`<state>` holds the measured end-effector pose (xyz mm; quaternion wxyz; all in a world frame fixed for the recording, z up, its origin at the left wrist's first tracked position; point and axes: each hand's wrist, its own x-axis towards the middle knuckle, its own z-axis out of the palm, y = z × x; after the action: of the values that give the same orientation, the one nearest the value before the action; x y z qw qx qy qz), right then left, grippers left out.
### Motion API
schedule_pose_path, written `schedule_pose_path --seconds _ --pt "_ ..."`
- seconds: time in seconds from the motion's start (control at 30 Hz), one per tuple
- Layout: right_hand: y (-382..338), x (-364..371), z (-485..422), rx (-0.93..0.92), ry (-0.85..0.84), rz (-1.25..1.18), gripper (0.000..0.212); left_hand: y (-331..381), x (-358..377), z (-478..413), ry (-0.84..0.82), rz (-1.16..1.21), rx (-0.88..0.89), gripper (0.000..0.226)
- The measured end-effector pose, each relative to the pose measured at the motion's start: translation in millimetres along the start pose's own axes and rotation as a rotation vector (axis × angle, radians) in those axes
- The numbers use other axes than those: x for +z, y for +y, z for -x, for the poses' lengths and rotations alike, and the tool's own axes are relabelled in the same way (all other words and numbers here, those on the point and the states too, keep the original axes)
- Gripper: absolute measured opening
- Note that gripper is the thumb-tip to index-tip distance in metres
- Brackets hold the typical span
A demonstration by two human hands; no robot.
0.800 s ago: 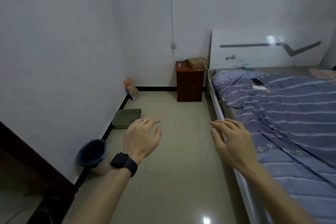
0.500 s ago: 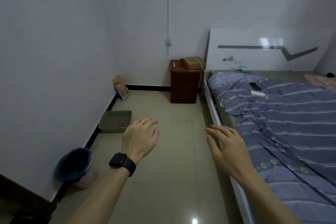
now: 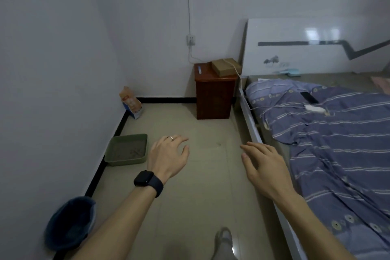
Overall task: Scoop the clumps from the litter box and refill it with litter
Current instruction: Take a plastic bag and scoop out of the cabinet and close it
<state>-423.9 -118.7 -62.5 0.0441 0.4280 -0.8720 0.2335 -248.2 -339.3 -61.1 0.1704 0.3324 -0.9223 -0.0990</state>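
- Since the earlier views we see more of the floor (image 3: 200, 186): the left wall's dark doorway edge has dropped out of view, and a foot (image 3: 223, 238) now shows at the bottom edge, between our forearms.
- The litter box (image 3: 126, 150) sits where it did, on the floor against the left wall's black skirting, but it now reads lower and nearer to our left hand (image 3: 168, 156); the hand's little-finger side is just beside the box's right rim, with no contact that we can see.
- The blue bin (image 3: 69, 224) has slid toward the bottom left corner of the view and stands by the same wall, well apart from the litter box.
- Our left hand is held out palm down over the floor, fingers spread and slightly curled, holding nothing; a ring (image 3: 170, 138) is on one finger and a dark watch (image 3: 147, 181) on the wrist.
- Our right hand (image 3: 266, 169) is also out in front, palm down, fingers loosely extended toward the left, empty; it hangs beside the bed frame's (image 3: 251, 120) near rail.
- Both hands keep much the same pose as before, level with each other and apart.
- An orange and blue bag (image 3: 130, 102) leans in the far left corner of the floor, beyond the litter box.
- A brown nightstand (image 3: 213, 95) stands at the far wall, beside the bed's head.
- A striped purple cover (image 3: 337, 143) lies over the bed.
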Motion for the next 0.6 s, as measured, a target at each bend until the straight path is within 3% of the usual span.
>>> schedule_pose_path --seconds 0.6 --pt "113.4 116.9 -391.6 -0.065 -0.164 -0.007 0.038 -29.0 145.0 -365.6 -0.124 -0.041 -0.124 0.034"
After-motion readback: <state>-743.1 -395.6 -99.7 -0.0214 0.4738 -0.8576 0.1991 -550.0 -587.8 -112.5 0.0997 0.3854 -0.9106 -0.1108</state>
